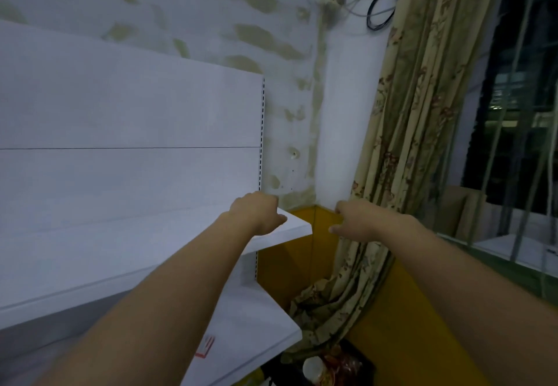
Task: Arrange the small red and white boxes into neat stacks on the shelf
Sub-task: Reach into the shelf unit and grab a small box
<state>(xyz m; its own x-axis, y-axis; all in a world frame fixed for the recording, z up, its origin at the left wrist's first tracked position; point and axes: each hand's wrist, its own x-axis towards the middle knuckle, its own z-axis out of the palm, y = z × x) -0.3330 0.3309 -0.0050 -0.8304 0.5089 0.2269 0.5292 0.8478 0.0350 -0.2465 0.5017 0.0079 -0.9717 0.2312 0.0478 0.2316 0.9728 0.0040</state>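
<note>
Both my arms reach forward. My left hand (256,215) hovers over the right end of the upper white shelf (120,252), fingers curled downward, nothing visible in it. My right hand (353,219) is past the shelf's end, in front of the yellow wall and the curtain, fingers loosely bent and holding nothing. On the lower white shelf (256,319), a small red and white box (205,348) peeks out beside my left forearm, mostly hidden. No other boxes show.
A floral curtain (407,144) hangs right of the shelf unit and bunches near the floor. Yellow wall (287,265) fills the corner. A dark bag with packets (329,364) lies below. A barred window (519,113) is at far right.
</note>
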